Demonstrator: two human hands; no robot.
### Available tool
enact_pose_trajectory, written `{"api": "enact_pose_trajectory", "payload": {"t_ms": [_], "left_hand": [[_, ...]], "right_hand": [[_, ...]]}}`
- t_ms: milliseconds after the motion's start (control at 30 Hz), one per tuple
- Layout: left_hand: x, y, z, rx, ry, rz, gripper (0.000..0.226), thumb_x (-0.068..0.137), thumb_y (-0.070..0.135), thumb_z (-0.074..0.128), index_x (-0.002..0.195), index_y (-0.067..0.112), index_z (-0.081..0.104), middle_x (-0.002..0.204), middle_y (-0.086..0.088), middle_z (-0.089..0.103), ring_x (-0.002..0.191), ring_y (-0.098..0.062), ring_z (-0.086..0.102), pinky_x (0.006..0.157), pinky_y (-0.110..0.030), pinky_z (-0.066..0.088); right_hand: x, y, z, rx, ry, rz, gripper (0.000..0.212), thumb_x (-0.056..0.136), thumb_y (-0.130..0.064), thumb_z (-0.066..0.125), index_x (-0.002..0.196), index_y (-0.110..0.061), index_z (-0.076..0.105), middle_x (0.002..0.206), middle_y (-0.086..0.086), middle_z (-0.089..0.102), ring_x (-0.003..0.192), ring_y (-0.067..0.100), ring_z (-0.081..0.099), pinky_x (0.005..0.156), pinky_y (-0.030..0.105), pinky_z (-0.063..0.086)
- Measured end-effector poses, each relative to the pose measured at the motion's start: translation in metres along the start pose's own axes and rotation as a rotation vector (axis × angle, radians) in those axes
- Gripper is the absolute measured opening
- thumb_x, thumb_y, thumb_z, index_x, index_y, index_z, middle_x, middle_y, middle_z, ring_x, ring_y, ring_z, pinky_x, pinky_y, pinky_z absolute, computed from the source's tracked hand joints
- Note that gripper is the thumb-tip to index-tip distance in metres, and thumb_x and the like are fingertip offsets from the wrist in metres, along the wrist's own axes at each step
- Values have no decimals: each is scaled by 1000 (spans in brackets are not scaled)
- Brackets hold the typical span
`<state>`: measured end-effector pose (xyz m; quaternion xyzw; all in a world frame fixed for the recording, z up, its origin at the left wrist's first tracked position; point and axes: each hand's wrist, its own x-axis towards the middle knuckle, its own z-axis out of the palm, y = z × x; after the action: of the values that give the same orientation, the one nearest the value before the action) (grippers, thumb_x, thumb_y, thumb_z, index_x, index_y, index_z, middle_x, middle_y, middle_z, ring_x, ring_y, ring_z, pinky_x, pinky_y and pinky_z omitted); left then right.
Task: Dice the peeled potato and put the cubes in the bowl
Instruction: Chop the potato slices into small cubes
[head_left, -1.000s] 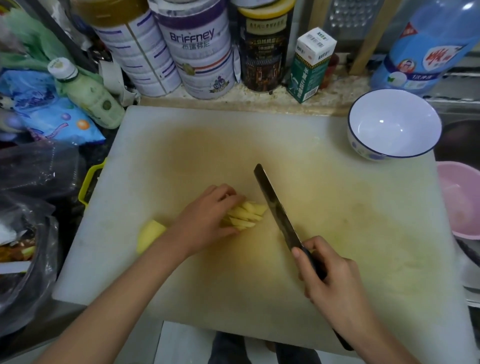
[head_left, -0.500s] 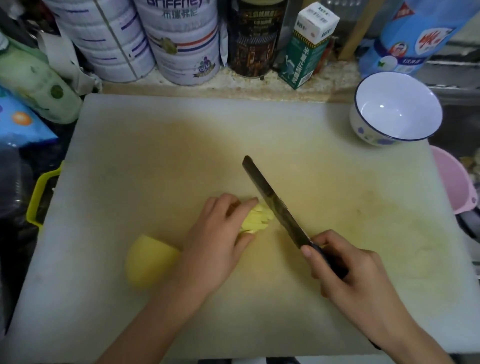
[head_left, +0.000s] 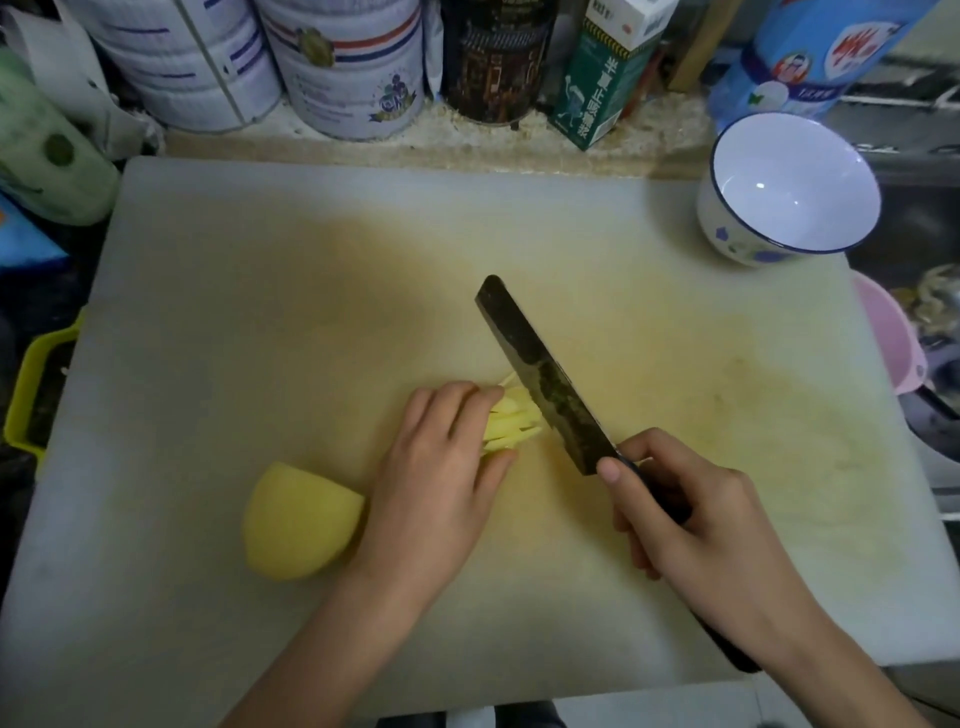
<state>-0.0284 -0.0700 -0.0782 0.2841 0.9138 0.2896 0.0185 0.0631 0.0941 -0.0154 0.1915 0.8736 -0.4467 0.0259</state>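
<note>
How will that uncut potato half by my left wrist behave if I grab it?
The potato half looks solid, so likely stiff and hefty for its size. Its peeled surface looks smooth, probably slick to grip. Its rounded side shows, so it may rock or slide on the cutting board if nudged.

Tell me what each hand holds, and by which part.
Right hand grips the knife by its handle. Left hand pins the potato strips, fingers curled over their left ends.
</note>
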Motion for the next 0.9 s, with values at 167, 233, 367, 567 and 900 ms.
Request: {"api": "enact_pose_trajectory", "payload": {"t_ms": [167, 233, 367, 567, 900], "left_hand": [[-4, 4, 2, 26, 33, -36, 47, 83, 28, 65, 126, 9, 59, 115, -5, 59, 106, -19, 48, 89, -24, 39], [-6, 7, 4, 31, 44, -46, 48, 85, 29, 62, 127, 6, 58, 116, -7, 60, 107, -20, 49, 90, -27, 41], [-9, 9, 9, 34, 70, -78, 48, 87, 29, 61, 128, 4, 57, 117, -8, 60, 109, -20, 49, 90, -29, 42], [-9, 8, 13, 44, 69, -94, 52, 90, 37, 48, 131, 6, 54, 119, -8, 58, 109, -20, 46, 90, -26, 38], [-8, 4, 12, 87, 59, -26, 47, 93, 37, 47, 132, 12, 57, 115, -9, 57, 103, -25, 50, 78, -41, 51]], "right_hand": [[4, 3, -3, 4, 7, -23, 28, 88, -53, 48, 79, -27, 53, 54, 13, 51, 45, 32, 47, 45, 46, 43], [4, 4, -1, 11, -20, -35, 27, 89, -54, 48, 78, -29, 51, 54, 13, 51, 45, 30, 46, 45, 44, 42], [11, 6, -1, 21, -63, -69, 28, 85, -55, 46, 79, -29, 50, 53, 13, 49, 44, 29, 44, 43, 42, 40], [17, 7, -12, 6, -94, -88, 26, 89, -53, 45, 79, -29, 50, 55, 13, 51, 44, 28, 46, 45, 42, 41], [-12, 9, -16, 117, -86, -2, 27, 84, -56, 43, 81, -31, 50, 54, 0, 60, 37, 11, 53, 43, 19, 41]]}}
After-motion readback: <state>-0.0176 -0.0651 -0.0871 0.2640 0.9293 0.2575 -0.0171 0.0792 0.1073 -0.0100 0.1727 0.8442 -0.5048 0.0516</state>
